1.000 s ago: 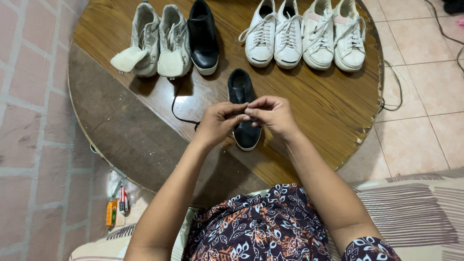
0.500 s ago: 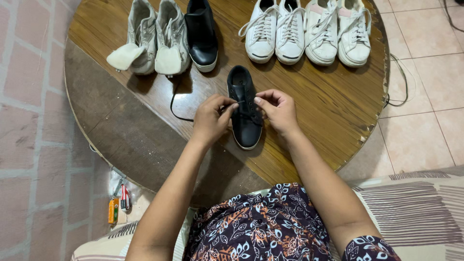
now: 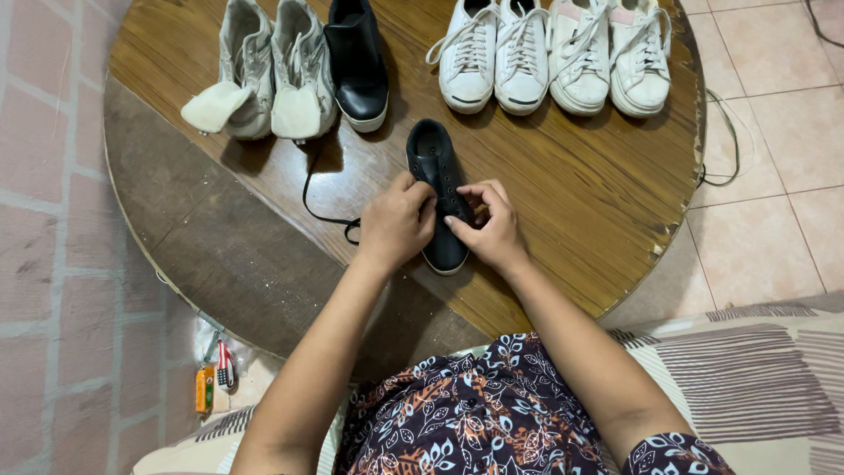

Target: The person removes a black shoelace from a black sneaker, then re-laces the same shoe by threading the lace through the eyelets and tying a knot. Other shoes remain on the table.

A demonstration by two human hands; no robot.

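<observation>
A small black shoe [image 3: 435, 167] lies on the round wooden table [image 3: 580, 193], toe towards me. My left hand [image 3: 396, 222] rests on the shoe's left side, fingers curled over its lacing. My right hand [image 3: 488, 227] grips the shoe's right side, fingertips pinching at the eyelets. A black lace [image 3: 318, 198] trails from under my left hand across the table towards the back. The shoe's front half is hidden by both hands.
Along the table's far edge stand a grey pair of sneakers [image 3: 264, 75] with loose insoles, one black shoe [image 3: 356, 66] and two white pairs [image 3: 554, 53]. A cable [image 3: 725, 149] hangs off the right rim. Small items [image 3: 215, 374] lie on the floor at left.
My hands have dropped from the shoe's middle, where they pulled the lace apart, down onto its front half. The camera shifted slightly, so the table sits lower-left.
</observation>
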